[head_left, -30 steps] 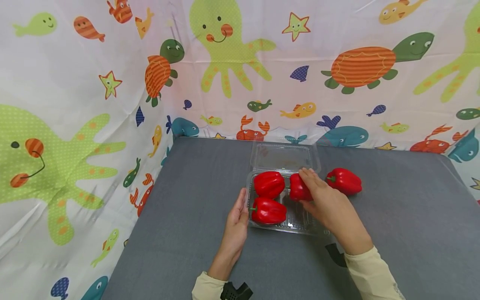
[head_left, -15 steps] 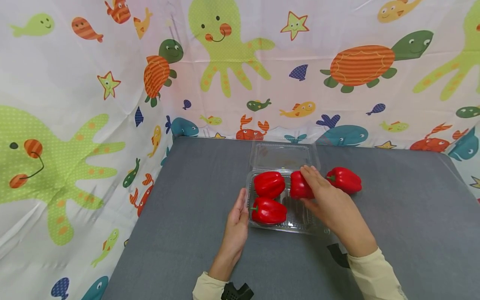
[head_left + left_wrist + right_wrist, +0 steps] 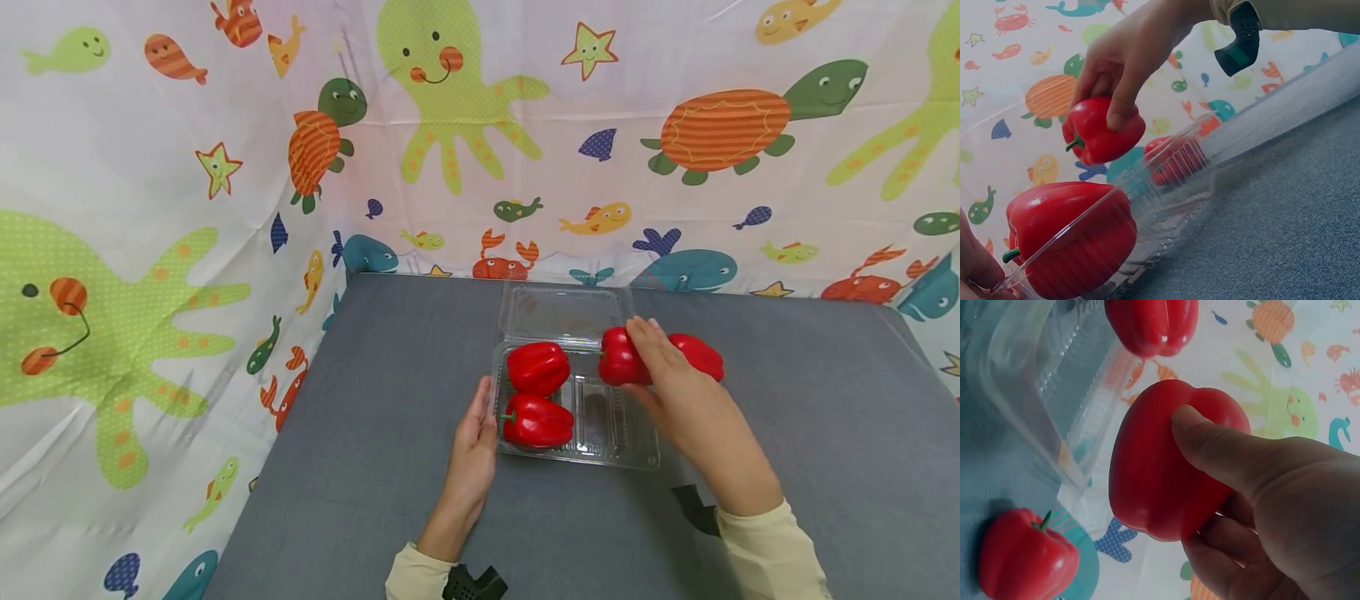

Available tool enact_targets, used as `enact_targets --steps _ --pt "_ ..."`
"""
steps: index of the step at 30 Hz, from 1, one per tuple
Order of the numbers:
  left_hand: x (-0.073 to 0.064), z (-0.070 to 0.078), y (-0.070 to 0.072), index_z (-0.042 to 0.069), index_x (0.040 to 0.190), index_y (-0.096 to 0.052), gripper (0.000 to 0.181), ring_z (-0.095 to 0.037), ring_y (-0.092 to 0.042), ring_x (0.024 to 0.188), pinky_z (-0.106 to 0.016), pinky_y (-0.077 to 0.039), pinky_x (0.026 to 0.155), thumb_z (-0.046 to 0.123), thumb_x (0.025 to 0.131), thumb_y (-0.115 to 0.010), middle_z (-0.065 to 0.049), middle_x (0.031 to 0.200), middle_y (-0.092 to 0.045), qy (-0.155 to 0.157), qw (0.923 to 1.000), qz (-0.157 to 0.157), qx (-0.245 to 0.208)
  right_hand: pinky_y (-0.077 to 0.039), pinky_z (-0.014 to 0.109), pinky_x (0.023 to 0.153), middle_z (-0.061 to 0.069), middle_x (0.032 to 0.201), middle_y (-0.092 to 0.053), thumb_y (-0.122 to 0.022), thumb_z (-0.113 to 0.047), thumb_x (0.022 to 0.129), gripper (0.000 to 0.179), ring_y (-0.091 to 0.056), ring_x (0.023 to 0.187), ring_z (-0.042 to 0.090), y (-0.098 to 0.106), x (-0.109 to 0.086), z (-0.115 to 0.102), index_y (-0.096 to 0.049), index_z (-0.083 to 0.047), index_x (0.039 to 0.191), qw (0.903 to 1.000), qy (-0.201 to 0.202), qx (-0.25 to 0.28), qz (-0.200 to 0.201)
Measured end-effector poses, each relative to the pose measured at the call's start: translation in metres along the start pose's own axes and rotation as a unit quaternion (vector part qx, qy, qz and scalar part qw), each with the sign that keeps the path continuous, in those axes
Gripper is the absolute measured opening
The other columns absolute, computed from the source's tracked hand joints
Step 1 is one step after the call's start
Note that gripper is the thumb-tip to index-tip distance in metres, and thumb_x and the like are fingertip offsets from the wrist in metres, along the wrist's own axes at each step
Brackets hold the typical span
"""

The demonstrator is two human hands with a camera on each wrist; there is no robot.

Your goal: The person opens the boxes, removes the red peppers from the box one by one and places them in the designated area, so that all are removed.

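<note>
Head view: we count four glossy red peppers [image 3: 537, 422]. Two lie in one clear, ribbed plastic tray [image 3: 637, 454]; the right hand [image 3: 697, 417] grips a third pepper [image 3: 621, 357] above its right side; the fourth pepper [image 3: 703, 358], on grey cloth [image 3: 375, 375], is partly hidden (the right wrist shows its green stem [image 3: 1043, 521]). The left hand [image 3: 471, 457] touches the tray's side; whether it pinches, we cannot tell.

2 peppers [image 3: 702, 358] partly behind right hand [image 3: 693, 408], left sleeve [image 3: 417, 575] cropped

A sea-animal curtain [image 3: 480, 158] is hanging behind and left of a grey table [image 3: 360, 433], making this a screened-off tabletop set-up and hiding whatever room is lying beyond.
</note>
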State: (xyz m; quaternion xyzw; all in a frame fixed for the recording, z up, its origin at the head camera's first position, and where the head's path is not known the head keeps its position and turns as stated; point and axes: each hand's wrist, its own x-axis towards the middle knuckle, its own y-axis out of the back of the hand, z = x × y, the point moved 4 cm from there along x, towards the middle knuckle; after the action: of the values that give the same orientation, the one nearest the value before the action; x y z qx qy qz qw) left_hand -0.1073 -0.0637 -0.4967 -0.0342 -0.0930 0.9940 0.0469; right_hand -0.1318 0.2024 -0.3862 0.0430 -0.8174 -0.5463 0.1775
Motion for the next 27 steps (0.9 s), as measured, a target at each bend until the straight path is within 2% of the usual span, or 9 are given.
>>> enact_targets --steps 8,15,27 --pt "0.0 0.0 0.0 0.012 0.17 -0.016 0.062 -0.016 -0.015 0.162 -0.038 -0.021 0.128 0.001 0.113 -0.036 -0.001 0.176 -0.019 0.001 1.0 0.002 0.003 -0.053 0.071 0.088 0.022 0.164 -0.041 -0.089 -0.003 0.082 0.104 -0.046 0.144 0.05 0.01 -0.005 0.018 -0.03 -0.01 0.167 0.9997 -0.01 0.004 0.022" --pt "-0.001 -0.001 0.001 0.015 0.171 -0.016 0.063 -0.017 -0.016 0.162 -0.037 -0.025 0.126 0.003 0.113 -0.039 0.0 0.177 -0.018 0.006 1.0 0.001 0.004 -0.046 0.072 0.097 0.022 0.167 -0.035 -0.085 0.0 0.086 0.101 -0.037 0.15 0.048 0.017 -0.009 0.038 -0.027 -0.007 0.168 0.9989 -0.03 -0.002 0.035" --pt "0.0 -0.002 0.0 0.014 0.171 -0.016 0.063 -0.018 -0.015 0.163 -0.04 -0.023 0.127 0.004 0.113 -0.039 -0.001 0.177 -0.018 0.011 0.9999 0.003 0.003 -0.045 0.078 0.09 0.027 0.166 -0.034 -0.083 0.006 0.084 0.107 -0.033 0.151 0.051 0.029 -0.014 0.071 -0.021 -0.01 0.169 0.9961 -0.074 0.001 0.048"
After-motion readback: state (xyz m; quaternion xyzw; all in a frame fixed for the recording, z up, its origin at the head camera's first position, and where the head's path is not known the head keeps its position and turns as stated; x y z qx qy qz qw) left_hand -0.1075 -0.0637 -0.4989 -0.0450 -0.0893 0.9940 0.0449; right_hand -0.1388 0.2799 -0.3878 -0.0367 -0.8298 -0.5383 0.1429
